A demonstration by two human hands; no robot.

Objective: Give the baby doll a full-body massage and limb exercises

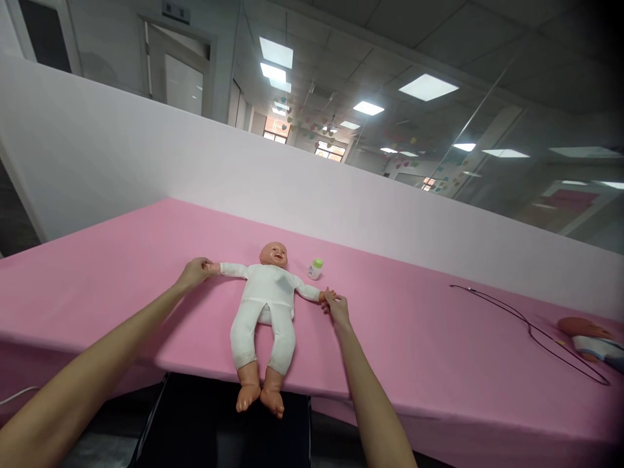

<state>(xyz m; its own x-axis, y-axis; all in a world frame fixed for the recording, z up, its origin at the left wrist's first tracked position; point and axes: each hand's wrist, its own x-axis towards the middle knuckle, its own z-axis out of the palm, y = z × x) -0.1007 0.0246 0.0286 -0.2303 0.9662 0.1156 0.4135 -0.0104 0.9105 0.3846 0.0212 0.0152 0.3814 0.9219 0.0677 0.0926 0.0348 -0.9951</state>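
Note:
A baby doll [268, 296] with a white cloth body lies on its back on the pink-covered table [390, 312]. Its arms are stretched out to both sides, and its feet hang over the front edge. My left hand [194, 272] is closed around the doll's hand on the left. On the other side, my right hand [338, 308] pinches the doll's other hand, whose small fingers show above mine. Close to the doll's head and right arm stands a small baby bottle [315, 268] with a green cap.
A dark thin cable [529, 325] lies looped on the right of the table. Beside it is a second doll [592, 338], partly cut off by the frame. A white low wall [312, 195] with glass above it runs along the table's back edge.

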